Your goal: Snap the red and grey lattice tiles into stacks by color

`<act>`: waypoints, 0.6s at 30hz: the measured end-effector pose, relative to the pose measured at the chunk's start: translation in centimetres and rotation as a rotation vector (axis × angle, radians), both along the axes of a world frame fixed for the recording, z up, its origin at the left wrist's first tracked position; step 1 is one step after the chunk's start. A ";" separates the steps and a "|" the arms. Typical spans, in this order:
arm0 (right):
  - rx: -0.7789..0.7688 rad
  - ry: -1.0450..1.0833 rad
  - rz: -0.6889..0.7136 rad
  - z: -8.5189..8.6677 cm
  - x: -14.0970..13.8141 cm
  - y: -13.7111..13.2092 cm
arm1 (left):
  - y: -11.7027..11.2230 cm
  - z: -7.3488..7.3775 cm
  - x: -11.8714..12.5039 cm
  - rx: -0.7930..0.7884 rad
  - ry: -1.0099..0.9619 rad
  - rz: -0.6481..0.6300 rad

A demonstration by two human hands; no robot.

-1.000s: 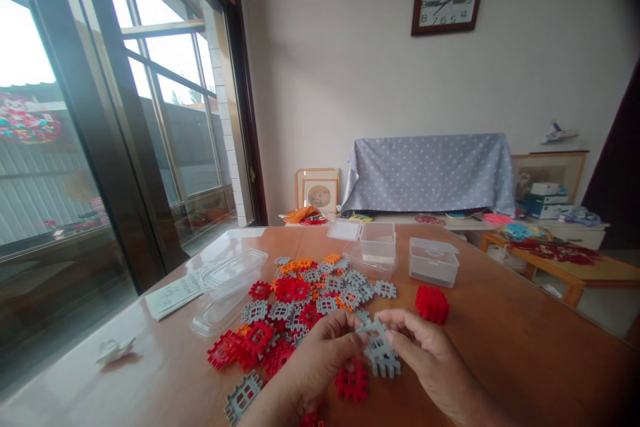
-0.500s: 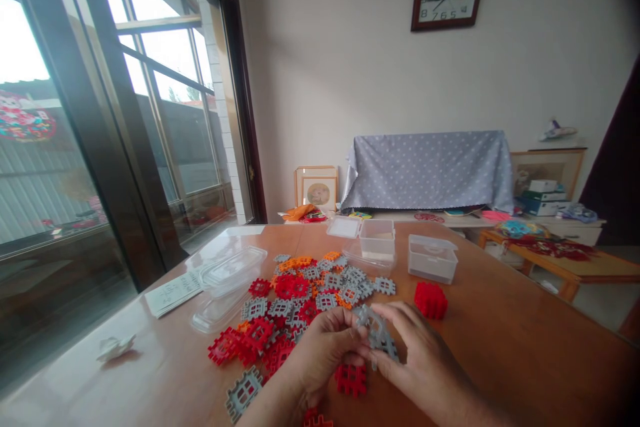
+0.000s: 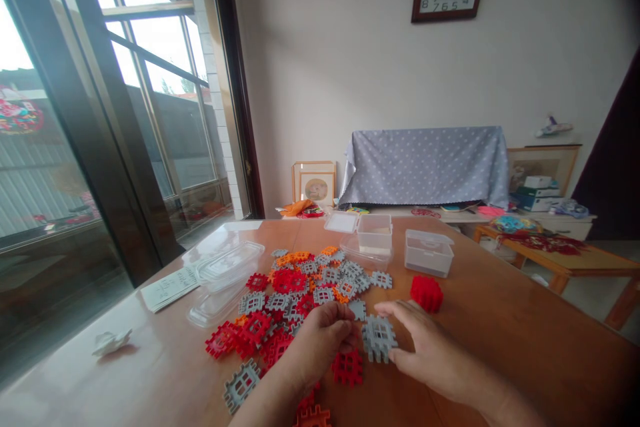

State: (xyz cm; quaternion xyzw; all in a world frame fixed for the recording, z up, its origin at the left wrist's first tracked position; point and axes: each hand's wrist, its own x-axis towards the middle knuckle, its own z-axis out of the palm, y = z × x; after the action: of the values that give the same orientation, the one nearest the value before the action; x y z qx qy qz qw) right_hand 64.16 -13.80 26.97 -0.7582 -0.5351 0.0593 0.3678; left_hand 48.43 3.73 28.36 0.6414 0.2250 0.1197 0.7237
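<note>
Right of the pile, a small block of grey square interlocking tiles with window cut-outs [image 3: 379, 339] lies on the wooden table. My right hand [image 3: 427, 347] is open beside it, thumb and fingers apart, the thumb tip near the block's right edge. My left hand [image 3: 325, 333] is closed, fingers curled together; what it may grip is hidden. By its fingertips a plain grey tile [image 3: 357, 310] shows partly; I cannot tell whether it is held. Below the left hand lies a red tile [image 3: 348, 368]. Loose grey, red and orange tiles [image 3: 290, 281] spread behind and left of it.
A stack of red tiles [image 3: 427, 293] stands beyond my right hand. Clear plastic boxes [image 3: 429, 257] [image 3: 375, 235] stand at the back. Transparent lids [image 3: 233, 263] and paper sheets [image 3: 170, 288] lie at the left, with a crumpled tissue [image 3: 111, 341] nearer the edge.
The grey tiles that were between both hands now sit on the table as a block. My right hand has opened and drawn slightly away to the right. The view has shifted slightly.
</note>
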 end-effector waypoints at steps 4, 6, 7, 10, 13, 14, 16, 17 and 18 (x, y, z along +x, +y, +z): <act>-0.046 0.010 0.025 -0.1 -0.1 -0.1 | -0.1 -0.1 -0.1 -0.004 0.038 -0.046; -0.055 0.033 0.017 -0.3 0.2 -0.2 | -0.2 -0.1 -0.2 -0.008 0.051 -0.060; -0.055 0.049 0.012 -0.4 0.3 -0.2 | -0.3 -0.1 -0.2 -0.014 0.057 -0.065; -0.049 0.096 0.018 -1.0 0.6 -0.2 | -0.5 -0.1 -0.2 -0.038 0.063 -0.081; -0.042 0.154 0.042 -1.3 0.5 0.1 | -0.7 -0.2 -0.2 -0.058 0.062 -0.097; -0.040 0.170 0.049 -1.3 0.4 0.2 | -0.8 -0.2 -0.2 -0.064 0.063 -0.098; -0.037 0.180 0.064 -1.1 0.2 0.4 | -0.8 -0.1 -0.1 -0.074 0.067 -0.091; -0.035 0.174 0.070 -0.9 0.1 0.4 | -0.8 -0.1 -0.1 -0.077 0.070 -0.087; -0.033 0.165 0.073 -0.8 0.0 0.5 | -0.9 -0.1 -0.1 -0.081 0.073 -0.085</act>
State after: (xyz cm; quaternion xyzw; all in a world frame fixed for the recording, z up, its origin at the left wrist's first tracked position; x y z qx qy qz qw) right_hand 64.19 -13.33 26.15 -0.7367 -0.5294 0.1437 0.3954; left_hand 48.31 2.88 28.30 0.6245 0.2285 0.0560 0.7447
